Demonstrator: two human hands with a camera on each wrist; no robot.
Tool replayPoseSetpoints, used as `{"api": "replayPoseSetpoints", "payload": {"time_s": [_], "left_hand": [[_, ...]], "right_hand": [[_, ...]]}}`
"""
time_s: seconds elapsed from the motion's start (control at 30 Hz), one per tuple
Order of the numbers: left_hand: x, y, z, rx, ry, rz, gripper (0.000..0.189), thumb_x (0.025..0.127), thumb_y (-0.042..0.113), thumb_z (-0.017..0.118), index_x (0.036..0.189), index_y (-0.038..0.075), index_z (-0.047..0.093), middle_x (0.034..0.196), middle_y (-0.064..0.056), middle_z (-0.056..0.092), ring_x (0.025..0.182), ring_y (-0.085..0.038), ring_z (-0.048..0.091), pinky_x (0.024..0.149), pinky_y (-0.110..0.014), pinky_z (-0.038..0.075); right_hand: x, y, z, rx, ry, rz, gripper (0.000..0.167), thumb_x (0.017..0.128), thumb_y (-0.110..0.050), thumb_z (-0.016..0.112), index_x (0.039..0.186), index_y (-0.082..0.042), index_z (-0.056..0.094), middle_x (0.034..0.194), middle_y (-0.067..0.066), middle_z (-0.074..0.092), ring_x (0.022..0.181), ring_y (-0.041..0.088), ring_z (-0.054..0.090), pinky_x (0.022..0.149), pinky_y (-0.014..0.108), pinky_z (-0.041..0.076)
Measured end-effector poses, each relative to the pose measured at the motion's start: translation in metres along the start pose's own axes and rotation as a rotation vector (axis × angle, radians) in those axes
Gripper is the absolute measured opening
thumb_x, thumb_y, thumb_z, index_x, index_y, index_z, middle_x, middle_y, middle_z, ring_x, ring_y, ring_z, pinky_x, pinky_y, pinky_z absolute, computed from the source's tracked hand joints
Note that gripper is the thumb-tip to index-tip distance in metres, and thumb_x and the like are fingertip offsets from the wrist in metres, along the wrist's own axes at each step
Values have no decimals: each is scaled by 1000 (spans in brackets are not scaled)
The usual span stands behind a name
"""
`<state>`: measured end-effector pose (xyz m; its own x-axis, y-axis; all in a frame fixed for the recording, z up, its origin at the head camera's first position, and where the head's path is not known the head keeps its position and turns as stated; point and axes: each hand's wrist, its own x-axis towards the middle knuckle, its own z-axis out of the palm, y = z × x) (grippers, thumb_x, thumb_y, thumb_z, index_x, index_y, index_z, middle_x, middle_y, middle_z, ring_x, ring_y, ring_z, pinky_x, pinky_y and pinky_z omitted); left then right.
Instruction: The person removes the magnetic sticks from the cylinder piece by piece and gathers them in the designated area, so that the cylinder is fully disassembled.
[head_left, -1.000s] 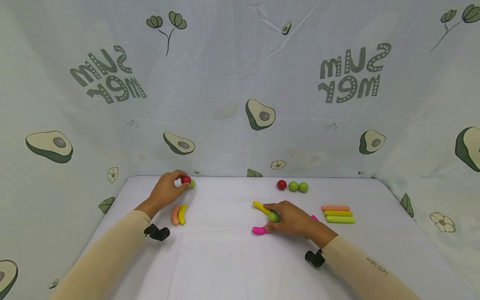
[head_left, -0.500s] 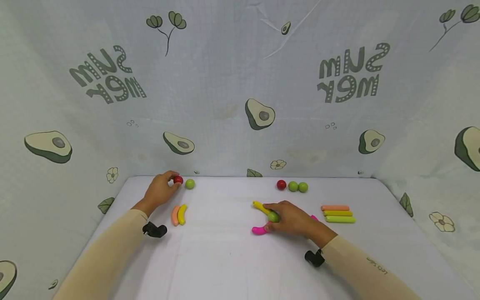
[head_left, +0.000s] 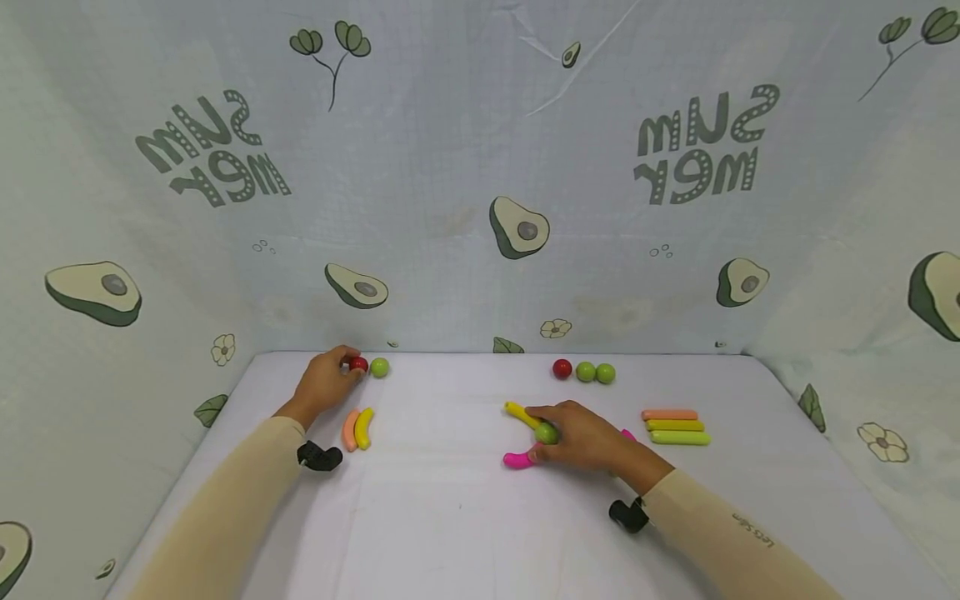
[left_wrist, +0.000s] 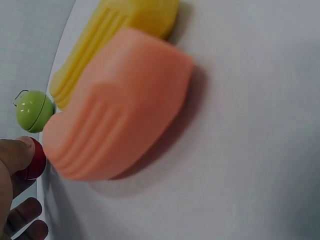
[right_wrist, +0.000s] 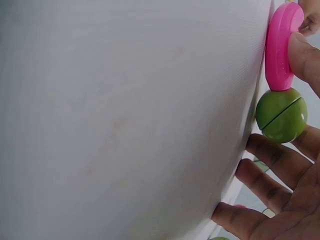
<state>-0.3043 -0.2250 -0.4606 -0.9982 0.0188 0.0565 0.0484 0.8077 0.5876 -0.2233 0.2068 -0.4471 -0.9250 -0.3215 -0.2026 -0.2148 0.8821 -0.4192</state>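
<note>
At the far left, my left hand (head_left: 327, 382) pinches a red jingle bell (head_left: 359, 364) between thumb and fingers, beside a green jingle bell (head_left: 380, 367). The left wrist view shows a wire loop on the green one. Right of centre, my right hand (head_left: 581, 437) spreads over a little group. Its thumb rests on a curved pink piece (right_wrist: 281, 50), and its index finger touches a curved yellow piece (head_left: 520, 413). Between them sits another green jingle bell (right_wrist: 281, 116), against the pink piece's end. A second pink piece (head_left: 629, 435) peeks out behind the hand.
Ridged orange (left_wrist: 120, 115) and yellow (head_left: 363, 428) curved pieces lie near my left wrist. Along the back stand a red bell (head_left: 562, 369) and two green bells (head_left: 596, 372). Orange, yellow and green sticks (head_left: 677, 427) lie stacked in a row at right. A printed cloth (head_left: 450, 167) walls the white table.
My left hand has carried the red bell left, away from the green bell, then slightly back to the right. The right hand has stayed in place.
</note>
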Motion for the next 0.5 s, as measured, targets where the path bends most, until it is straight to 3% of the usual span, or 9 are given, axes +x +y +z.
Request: {"api": "replayPoseSetpoints", "payload": {"time_s": [0.23,0.5], "left_hand": [[2,0,2,9,-4,21,43,98,15,70,136,-1,58,132,-23,62,115,-38,57,104,-53,46],[3,1,3,8,21,17,53,98,21,71,144,1,52,142,-22,56,131,-41,51,110,-56,40]], "right_hand": [[1,0,1,-3,2,-1,74,81,-43,86,147,-25,58,137,10,59,123,26,54,102,51,49],[0,-1,0,-1,5,-3,73,81,-43,86,147,-25,59,135,9,59,121,25,54,101,50,50]]}}
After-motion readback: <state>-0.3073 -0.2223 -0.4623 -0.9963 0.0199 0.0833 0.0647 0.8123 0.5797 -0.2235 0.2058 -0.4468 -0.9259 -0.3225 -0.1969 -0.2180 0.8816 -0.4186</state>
